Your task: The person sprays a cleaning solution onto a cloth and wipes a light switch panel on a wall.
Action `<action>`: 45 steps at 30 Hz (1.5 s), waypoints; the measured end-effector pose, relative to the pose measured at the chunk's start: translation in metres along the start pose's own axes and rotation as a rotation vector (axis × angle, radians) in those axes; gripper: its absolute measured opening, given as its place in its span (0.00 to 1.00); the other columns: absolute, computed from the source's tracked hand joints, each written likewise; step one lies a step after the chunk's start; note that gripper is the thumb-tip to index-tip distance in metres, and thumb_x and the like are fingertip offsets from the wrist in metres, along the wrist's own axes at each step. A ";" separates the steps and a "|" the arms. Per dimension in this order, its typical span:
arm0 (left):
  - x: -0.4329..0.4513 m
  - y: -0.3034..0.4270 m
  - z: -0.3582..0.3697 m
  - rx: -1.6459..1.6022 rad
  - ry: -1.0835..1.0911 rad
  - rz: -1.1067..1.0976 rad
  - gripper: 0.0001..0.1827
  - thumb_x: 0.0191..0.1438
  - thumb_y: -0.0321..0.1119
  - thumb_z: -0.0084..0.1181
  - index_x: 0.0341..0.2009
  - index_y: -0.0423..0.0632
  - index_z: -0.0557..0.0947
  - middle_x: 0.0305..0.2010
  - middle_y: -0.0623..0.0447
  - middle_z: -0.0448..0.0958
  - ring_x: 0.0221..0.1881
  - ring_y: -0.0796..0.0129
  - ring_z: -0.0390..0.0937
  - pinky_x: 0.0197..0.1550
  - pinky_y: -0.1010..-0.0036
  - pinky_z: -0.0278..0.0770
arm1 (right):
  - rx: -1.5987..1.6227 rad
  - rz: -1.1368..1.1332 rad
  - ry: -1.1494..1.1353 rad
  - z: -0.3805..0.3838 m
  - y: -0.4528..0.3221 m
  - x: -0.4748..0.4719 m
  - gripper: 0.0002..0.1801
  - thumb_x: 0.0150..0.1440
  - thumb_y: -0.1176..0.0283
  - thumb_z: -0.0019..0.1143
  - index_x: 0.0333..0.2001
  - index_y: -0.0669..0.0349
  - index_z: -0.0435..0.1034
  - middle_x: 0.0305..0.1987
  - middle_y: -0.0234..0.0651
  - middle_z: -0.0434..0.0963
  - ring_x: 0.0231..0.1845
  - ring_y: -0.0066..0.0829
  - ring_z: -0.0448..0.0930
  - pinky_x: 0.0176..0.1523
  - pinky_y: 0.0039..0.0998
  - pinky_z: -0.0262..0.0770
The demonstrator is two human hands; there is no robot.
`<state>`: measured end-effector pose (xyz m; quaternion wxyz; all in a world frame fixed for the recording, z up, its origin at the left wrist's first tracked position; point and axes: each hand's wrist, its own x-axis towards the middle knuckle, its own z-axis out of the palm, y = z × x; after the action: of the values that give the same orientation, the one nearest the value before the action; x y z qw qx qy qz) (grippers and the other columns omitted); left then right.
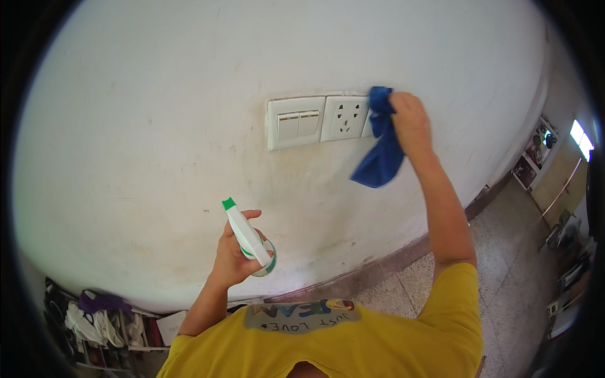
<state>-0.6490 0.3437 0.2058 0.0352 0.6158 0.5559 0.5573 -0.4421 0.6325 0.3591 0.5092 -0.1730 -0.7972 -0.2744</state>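
Observation:
My left hand (232,260) grips a spray bottle around its neck. The bottle's white trigger head (248,234) has a green nozzle that points up and to the left. Bunched in my right hand (412,124) is a blue cloth (380,158), its loose end hanging down in front of the wall. The cloth lies over the right end of a row of white wall plates, hiding most of the last plate (366,125). To its left are a multi-hole power socket (345,117) and a double rocker light switch (298,124).
Smudges and scuffs mark the white wall (179,118). A dark reddish skirting (359,274) runs above the speckled floor (394,290). At lower left, a rack (104,354) bears white and purple fabric (101,302). A shelf unit (536,151) stands far right.

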 end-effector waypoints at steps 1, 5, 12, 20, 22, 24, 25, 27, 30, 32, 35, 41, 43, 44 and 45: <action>0.001 -0.006 -0.004 0.039 -0.016 0.021 0.15 0.30 0.31 0.64 0.27 0.45 0.75 0.50 0.46 0.67 0.42 0.61 0.69 0.40 0.69 0.71 | -0.077 0.100 -0.095 -0.005 0.003 0.002 0.15 0.42 0.80 0.48 0.37 0.57 0.67 0.38 0.35 0.70 0.41 0.37 0.71 0.42 0.31 0.69; 0.000 -0.017 -0.012 0.069 -0.040 0.023 0.17 0.30 0.31 0.63 0.29 0.44 0.73 0.50 0.47 0.66 0.36 0.66 0.71 0.40 0.70 0.69 | 0.020 0.373 -0.126 -0.018 -0.027 0.025 0.17 0.45 0.76 0.52 0.42 0.55 0.67 0.39 0.35 0.69 0.41 0.35 0.72 0.40 0.33 0.70; 0.006 -0.007 -0.006 -0.069 -0.035 -0.062 0.13 0.31 0.30 0.63 0.24 0.45 0.74 0.51 0.47 0.66 0.41 0.63 0.70 0.45 0.67 0.66 | 0.003 0.098 0.279 0.026 -0.068 0.012 0.15 0.42 0.79 0.50 0.37 0.55 0.71 0.37 0.30 0.70 0.37 0.36 0.71 0.40 0.31 0.69; 0.004 -0.016 -0.004 -0.031 -0.057 0.030 0.12 0.32 0.31 0.63 0.24 0.46 0.75 0.50 0.47 0.66 0.44 0.61 0.68 0.47 0.67 0.65 | 0.243 0.292 0.211 0.050 -0.101 -0.057 0.18 0.39 0.84 0.54 0.38 0.61 0.71 0.40 0.40 0.70 0.42 0.40 0.71 0.46 0.30 0.68; 0.005 -0.021 -0.006 -0.017 -0.073 0.060 0.12 0.32 0.31 0.63 0.25 0.46 0.75 0.50 0.46 0.67 0.45 0.60 0.68 0.45 0.67 0.67 | 0.249 0.293 0.271 0.041 -0.097 -0.027 0.18 0.39 0.84 0.54 0.38 0.61 0.71 0.38 0.40 0.69 0.42 0.40 0.71 0.46 0.31 0.68; 0.008 -0.027 -0.010 0.036 -0.072 0.131 0.12 0.31 0.31 0.64 0.25 0.47 0.76 0.50 0.45 0.67 0.47 0.58 0.67 0.41 0.69 0.70 | 0.248 0.279 0.291 0.041 -0.099 -0.008 0.18 0.39 0.84 0.54 0.38 0.61 0.71 0.39 0.40 0.69 0.42 0.40 0.71 0.46 0.30 0.68; 0.008 -0.026 -0.010 0.030 -0.071 0.102 0.12 0.31 0.31 0.64 0.25 0.47 0.76 0.50 0.45 0.67 0.47 0.58 0.67 0.41 0.69 0.70 | 0.249 0.269 0.300 0.041 -0.101 -0.006 0.18 0.39 0.84 0.54 0.38 0.61 0.71 0.39 0.40 0.69 0.43 0.40 0.70 0.46 0.30 0.68; 0.008 -0.022 -0.010 0.019 -0.062 0.044 0.12 0.31 0.31 0.64 0.24 0.47 0.77 0.50 0.45 0.67 0.48 0.58 0.66 0.41 0.69 0.70 | 0.251 0.295 0.264 0.059 -0.110 -0.039 0.18 0.39 0.84 0.54 0.38 0.62 0.71 0.40 0.39 0.68 0.42 0.39 0.70 0.46 0.30 0.67; 0.004 -0.027 -0.009 -0.080 -0.054 -0.011 0.17 0.32 0.30 0.63 0.31 0.46 0.74 0.48 0.47 0.68 0.44 0.61 0.69 0.48 0.67 0.65 | 0.352 0.386 0.164 0.066 -0.117 -0.071 0.18 0.40 0.85 0.54 0.38 0.61 0.71 0.41 0.39 0.68 0.43 0.38 0.69 0.48 0.30 0.65; 0.004 -0.028 -0.010 -0.036 -0.070 0.000 0.17 0.31 0.30 0.63 0.31 0.46 0.74 0.48 0.47 0.68 0.44 0.61 0.69 0.48 0.67 0.65 | 0.299 0.378 0.270 0.060 -0.112 -0.042 0.18 0.40 0.84 0.55 0.39 0.61 0.71 0.42 0.39 0.68 0.45 0.38 0.68 0.49 0.30 0.65; 0.007 -0.030 -0.010 -0.012 -0.086 0.043 0.17 0.31 0.30 0.63 0.30 0.46 0.75 0.49 0.47 0.68 0.44 0.61 0.69 0.48 0.67 0.64 | 0.283 0.377 0.339 0.063 -0.121 -0.011 0.21 0.40 0.82 0.58 0.41 0.61 0.70 0.45 0.39 0.67 0.48 0.39 0.66 0.51 0.31 0.62; 0.002 -0.029 -0.010 -0.087 -0.063 -0.040 0.14 0.31 0.31 0.63 0.26 0.46 0.76 0.49 0.47 0.67 0.47 0.60 0.67 0.50 0.67 0.63 | 0.329 0.304 0.261 0.093 -0.129 -0.078 0.21 0.38 0.84 0.57 0.40 0.61 0.71 0.44 0.40 0.67 0.46 0.39 0.67 0.50 0.32 0.63; 0.001 -0.029 -0.009 -0.069 -0.060 -0.062 0.13 0.31 0.32 0.64 0.25 0.47 0.76 0.50 0.46 0.67 0.47 0.59 0.66 0.47 0.68 0.64 | 0.321 0.436 0.300 0.080 -0.119 -0.057 0.18 0.42 0.82 0.55 0.41 0.63 0.70 0.43 0.41 0.66 0.45 0.41 0.68 0.49 0.32 0.64; 0.001 -0.030 -0.009 -0.019 -0.061 -0.045 0.13 0.30 0.32 0.64 0.24 0.47 0.76 0.50 0.45 0.67 0.47 0.59 0.66 0.45 0.68 0.67 | 0.369 0.459 0.359 0.079 -0.112 -0.041 0.19 0.41 0.81 0.57 0.41 0.62 0.70 0.43 0.41 0.66 0.45 0.41 0.67 0.49 0.32 0.64; 0.002 -0.030 -0.009 0.029 -0.065 -0.025 0.13 0.30 0.33 0.65 0.24 0.48 0.77 0.50 0.45 0.67 0.48 0.59 0.66 0.42 0.68 0.69 | 0.411 0.481 0.421 0.078 -0.110 -0.031 0.20 0.40 0.81 0.58 0.42 0.61 0.69 0.43 0.41 0.65 0.45 0.41 0.66 0.48 0.32 0.63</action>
<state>-0.6760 0.3513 0.1906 0.0514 0.6272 0.5700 0.5283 -0.5462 0.5941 0.2765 0.7357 -0.1893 -0.6503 -0.0110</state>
